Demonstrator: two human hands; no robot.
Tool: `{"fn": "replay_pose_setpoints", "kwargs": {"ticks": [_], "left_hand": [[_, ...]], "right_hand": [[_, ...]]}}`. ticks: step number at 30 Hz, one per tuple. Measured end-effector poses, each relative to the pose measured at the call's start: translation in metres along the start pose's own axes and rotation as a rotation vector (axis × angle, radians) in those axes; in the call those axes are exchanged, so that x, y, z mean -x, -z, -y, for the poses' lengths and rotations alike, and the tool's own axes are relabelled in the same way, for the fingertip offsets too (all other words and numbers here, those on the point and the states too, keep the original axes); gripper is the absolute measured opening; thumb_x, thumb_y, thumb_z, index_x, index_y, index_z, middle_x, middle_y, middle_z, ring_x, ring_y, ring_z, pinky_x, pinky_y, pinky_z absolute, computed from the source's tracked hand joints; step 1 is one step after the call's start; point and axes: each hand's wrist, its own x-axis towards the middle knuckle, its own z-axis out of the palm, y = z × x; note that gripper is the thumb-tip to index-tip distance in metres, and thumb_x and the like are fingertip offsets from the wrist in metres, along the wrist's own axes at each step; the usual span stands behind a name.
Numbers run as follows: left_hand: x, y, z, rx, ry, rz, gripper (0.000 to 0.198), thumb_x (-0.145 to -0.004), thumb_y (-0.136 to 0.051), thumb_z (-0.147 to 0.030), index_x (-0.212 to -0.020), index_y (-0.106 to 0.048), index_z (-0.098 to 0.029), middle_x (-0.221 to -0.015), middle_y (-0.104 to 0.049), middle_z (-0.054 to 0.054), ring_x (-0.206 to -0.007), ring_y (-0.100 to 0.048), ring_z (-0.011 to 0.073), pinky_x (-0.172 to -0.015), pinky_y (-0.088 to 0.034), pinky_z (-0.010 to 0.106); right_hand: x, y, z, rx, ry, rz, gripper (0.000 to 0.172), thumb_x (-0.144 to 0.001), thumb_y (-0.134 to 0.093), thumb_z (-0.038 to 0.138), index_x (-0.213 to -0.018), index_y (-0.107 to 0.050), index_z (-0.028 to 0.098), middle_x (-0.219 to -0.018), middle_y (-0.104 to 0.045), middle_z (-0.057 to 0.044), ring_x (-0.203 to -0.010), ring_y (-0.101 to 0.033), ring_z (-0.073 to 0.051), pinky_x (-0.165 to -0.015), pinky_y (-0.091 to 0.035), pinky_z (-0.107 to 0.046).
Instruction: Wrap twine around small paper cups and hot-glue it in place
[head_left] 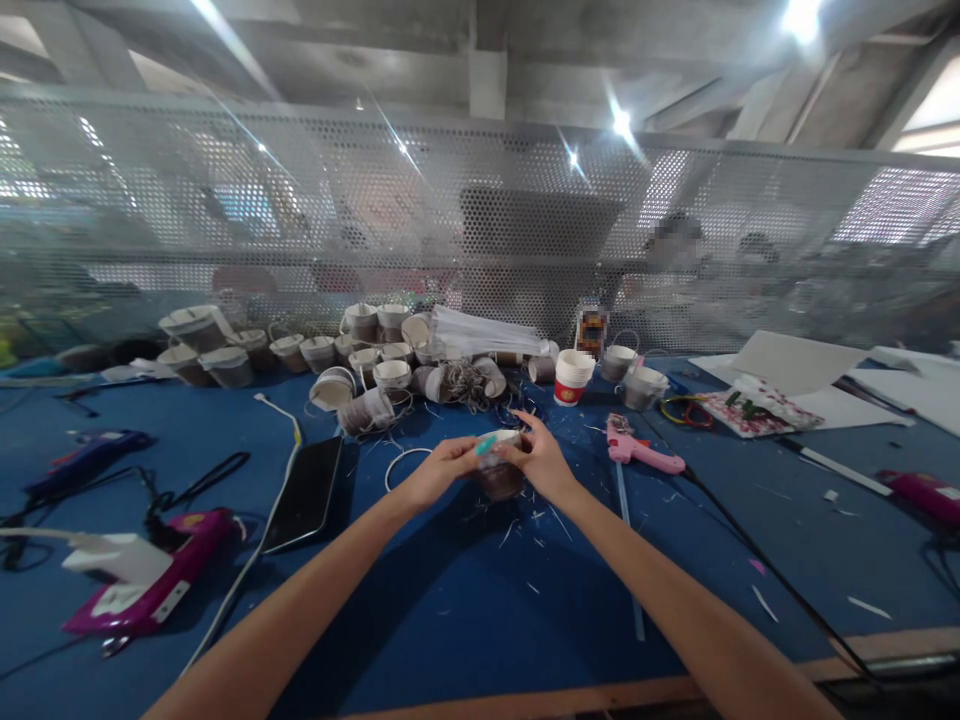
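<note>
A small cup wrapped in grey-brown material (501, 482), with a white rim, sits between my hands over the middle of the blue table. My left hand (444, 468) grips its left side near the rim, thumb and fingers pressed together. A small teal piece (486, 445) shows at those fingertips; its kind is unclear. My right hand (546, 462) holds the cup's right side, thumb at the rim and index finger raised off it. A pale ring-shaped loop (397, 462) lies beside my left hand. Short pale scraps (510, 530) are scattered below the cup.
Several wrapped cups (364, 362) and tangled twine (469, 385) line the back. To the right are stacked paper cups (574, 378) and a pink glue gun (649, 455) with a black cord. A phone (306, 495), white cable (251, 560) and purple power strip (161, 585) lie left.
</note>
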Motion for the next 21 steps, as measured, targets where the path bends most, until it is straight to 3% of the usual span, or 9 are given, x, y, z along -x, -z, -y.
{"fn": "replay_pose_setpoints", "kwargs": {"ticks": [3, 5, 8, 10, 12, 16, 21], "left_hand": [[0.001, -0.002, -0.005, 0.138, 0.044, 0.058, 0.042, -0.069, -0.058, -0.053, -0.085, -0.067, -0.014, -0.081, -0.064, 0.008, -0.077, -0.055, 0.02, -0.073, -0.041, 0.033], [-0.001, -0.003, -0.007, 0.099, 0.01, -0.009, 0.042, -0.069, -0.058, -0.052, -0.088, -0.066, -0.015, -0.085, -0.065, 0.008, -0.077, -0.056, 0.0186, -0.073, -0.042, 0.031], [-0.004, 0.003, -0.006, -0.07, -0.09, -0.303, 0.029, -0.072, -0.059, -0.042, -0.084, -0.064, -0.017, -0.079, -0.064, 0.004, -0.072, -0.055, 0.0145, -0.068, -0.041, 0.025], [-0.007, 0.012, -0.003, -0.209, -0.126, -0.517, 0.02, -0.072, -0.06, -0.036, -0.07, -0.06, -0.016, -0.063, -0.06, 0.0, -0.061, -0.052, 0.0115, -0.06, -0.04, 0.022], [-0.009, 0.023, 0.001, -0.29, -0.112, -0.616, 0.021, -0.071, -0.059, -0.032, -0.059, -0.054, -0.016, -0.051, -0.054, -0.003, -0.05, -0.048, 0.009, -0.052, -0.037, 0.02], [-0.01, 0.035, 0.007, -0.295, -0.07, -0.626, 0.02, -0.067, -0.061, -0.029, -0.056, -0.055, -0.014, -0.049, -0.057, -0.002, -0.046, -0.05, 0.0083, -0.049, -0.04, 0.02], [-0.01, 0.03, 0.011, -0.249, 0.032, -0.585, 0.024, -0.058, -0.069, -0.031, -0.051, -0.056, -0.013, -0.047, -0.06, 0.0, -0.04, -0.051, 0.0094, -0.041, -0.039, 0.02]], "right_hand": [[-0.002, 0.001, -0.002, 0.006, -0.028, -0.007, 0.074, -0.058, -0.072, 0.035, -0.122, -0.04, 0.015, -0.07, -0.063, 0.0, -0.067, -0.061, -0.017, -0.067, -0.048, -0.033], [-0.003, 0.001, -0.004, -0.008, -0.031, 0.001, 0.074, -0.057, -0.073, 0.035, -0.121, -0.041, 0.016, -0.071, -0.064, 0.0, -0.068, -0.061, -0.018, -0.068, -0.048, -0.033], [-0.004, 0.002, -0.005, -0.019, -0.029, -0.002, 0.072, -0.056, -0.074, 0.036, -0.119, -0.044, 0.016, -0.077, -0.065, -0.003, -0.076, -0.062, -0.019, -0.073, -0.047, -0.035], [-0.004, 0.004, -0.004, 0.004, -0.043, -0.017, 0.071, -0.056, -0.073, 0.038, -0.118, -0.045, 0.015, -0.08, -0.065, -0.005, -0.081, -0.061, -0.021, -0.075, -0.047, -0.036], [-0.004, 0.006, -0.002, 0.027, -0.073, -0.026, 0.072, -0.057, -0.072, 0.041, -0.118, -0.047, 0.014, -0.084, -0.064, -0.006, -0.084, -0.06, -0.021, -0.076, -0.046, -0.036], [-0.002, 0.008, 0.003, 0.035, -0.121, -0.019, 0.071, -0.059, -0.071, 0.043, -0.12, -0.047, 0.013, -0.09, -0.063, -0.008, -0.088, -0.059, -0.022, -0.077, -0.046, -0.034], [-0.003, 0.009, 0.004, 0.022, -0.131, -0.045, 0.072, -0.057, -0.072, 0.041, -0.118, -0.049, 0.011, -0.09, -0.064, -0.009, -0.088, -0.059, -0.021, -0.081, -0.045, -0.034]]}}
